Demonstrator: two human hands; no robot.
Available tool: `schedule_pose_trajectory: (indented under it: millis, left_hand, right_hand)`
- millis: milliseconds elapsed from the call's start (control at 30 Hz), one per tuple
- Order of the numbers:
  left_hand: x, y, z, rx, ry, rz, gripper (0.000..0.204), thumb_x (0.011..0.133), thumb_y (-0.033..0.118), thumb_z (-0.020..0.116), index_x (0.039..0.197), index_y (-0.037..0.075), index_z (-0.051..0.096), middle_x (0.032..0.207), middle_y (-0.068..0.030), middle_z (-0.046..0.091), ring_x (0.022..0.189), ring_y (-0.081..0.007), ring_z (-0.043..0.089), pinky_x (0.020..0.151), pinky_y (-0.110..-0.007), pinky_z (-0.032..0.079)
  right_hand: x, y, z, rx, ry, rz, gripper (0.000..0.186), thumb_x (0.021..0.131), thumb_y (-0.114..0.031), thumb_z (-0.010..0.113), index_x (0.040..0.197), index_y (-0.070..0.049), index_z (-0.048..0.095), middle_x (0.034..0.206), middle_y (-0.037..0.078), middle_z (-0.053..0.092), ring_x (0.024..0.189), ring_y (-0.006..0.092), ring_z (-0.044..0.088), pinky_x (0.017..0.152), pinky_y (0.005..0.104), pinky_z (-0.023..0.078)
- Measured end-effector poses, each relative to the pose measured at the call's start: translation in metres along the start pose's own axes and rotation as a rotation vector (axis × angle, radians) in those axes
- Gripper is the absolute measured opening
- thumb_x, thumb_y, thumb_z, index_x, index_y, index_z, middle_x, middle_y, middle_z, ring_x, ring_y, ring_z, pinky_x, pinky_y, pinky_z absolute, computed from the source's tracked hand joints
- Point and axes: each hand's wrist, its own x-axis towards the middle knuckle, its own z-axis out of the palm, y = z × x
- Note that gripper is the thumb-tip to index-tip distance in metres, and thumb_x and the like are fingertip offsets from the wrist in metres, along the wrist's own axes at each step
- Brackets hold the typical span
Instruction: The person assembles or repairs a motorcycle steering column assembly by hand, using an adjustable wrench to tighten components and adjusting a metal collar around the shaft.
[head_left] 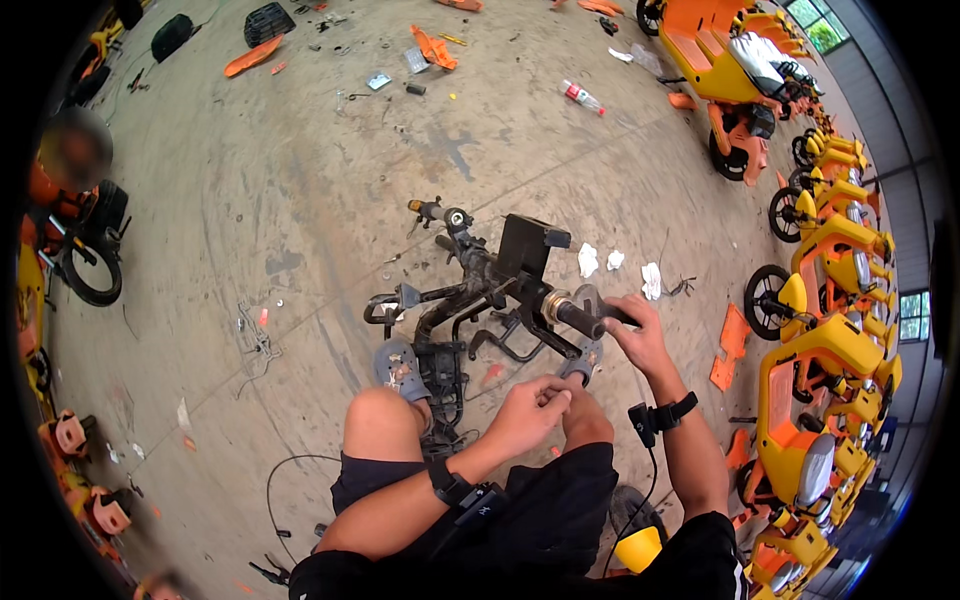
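Here, in the head view, the black vehicle frame [481, 268] rests on the concrete floor [330, 180] just ahead of the person's feet, with its thick round tube [577, 316] pointing back toward them. The tube's long axis slants from ten o'clock down to four o'clock, and its near end lies at nine o'clock from the right hand [638, 333], which is the nearer of the two. That hand has its fingers closed on a dark handle-like piece [618, 314]; whether they also touch the tube, I cannot tell. The left hand [541, 403] sits apart from the frame, the tube lying toward one o'clock from it; its fingers and thumb are drawn together, with nothing visible between them. As for containers, a black box-shaped holder [524, 245] stands on the frame at eleven o'clock from the tube, its inside hidden. Far off at one o'clock, a clear bottle with a red label [583, 98] lies on its side, and at eleven o'clock sits a black ribbed crate [268, 25]; the contents of both are too small to make out.
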Motion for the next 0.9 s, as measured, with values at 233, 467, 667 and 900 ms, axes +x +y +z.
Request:
schedule_pose_trajectory:
  millis: [233, 467, 667, 900]
  left_hand:
    - [-0.008, 0.031, -0.003, -0.153, 0.182, 0.022, 0.018, 0.091, 0.010, 0.057, 0.103, -0.003, 0.060, 0.075, -0.0049, 0.060, 0.060, -0.0076, 0.055, 0.054, -0.022, 0.045]
    - [0.024, 0.082, -0.026, -0.037, 0.528, 0.233, 0.021, 0.090, 0.011, 0.060, 0.107, -0.002, 0.061, 0.076, -0.0016, 0.058, 0.060, -0.0067, 0.052, 0.054, -0.020, 0.043]
    - [0.045, 0.067, -0.037, 0.168, 0.438, 0.366, 0.029, 0.086, 0.011, 0.066, 0.112, -0.002, 0.062, 0.096, -0.0022, 0.057, 0.083, -0.0072, 0.052, 0.073, -0.019, 0.042]
    - [0.049, 0.054, -0.034, 0.149, 0.417, 0.317, 0.032, 0.084, 0.005, 0.067, 0.115, -0.002, 0.061, 0.095, -0.0033, 0.053, 0.082, -0.0078, 0.049, 0.075, -0.019, 0.042]
  right_hand:
    - [-0.047, 0.008, 0.014, 0.358, 0.271, 0.329, 0.026, 0.083, -0.019, 0.067, 0.091, 0.004, 0.062, 0.071, 0.004, 0.056, 0.061, 0.0118, 0.051, 0.057, 0.0249, 0.042]
    - [-0.074, -0.038, 0.032, 1.244, 0.302, 0.535, 0.015, 0.091, -0.017, 0.056, 0.086, -0.006, 0.047, 0.062, -0.004, 0.037, 0.046, 0.0036, 0.032, 0.041, 0.0197, 0.025]
    - [-0.037, -0.055, 0.051, 1.161, 0.412, 0.499, 0.028, 0.084, -0.006, 0.065, 0.110, 0.001, 0.057, 0.065, -0.005, 0.045, 0.049, 0.0023, 0.038, 0.041, 0.0195, 0.025]
    - [-0.011, -0.030, 0.061, 0.989, 0.090, 0.300, 0.038, 0.078, 0.000, 0.067, 0.115, 0.002, 0.058, 0.071, -0.005, 0.054, 0.059, 0.0025, 0.046, 0.054, 0.0188, 0.041]
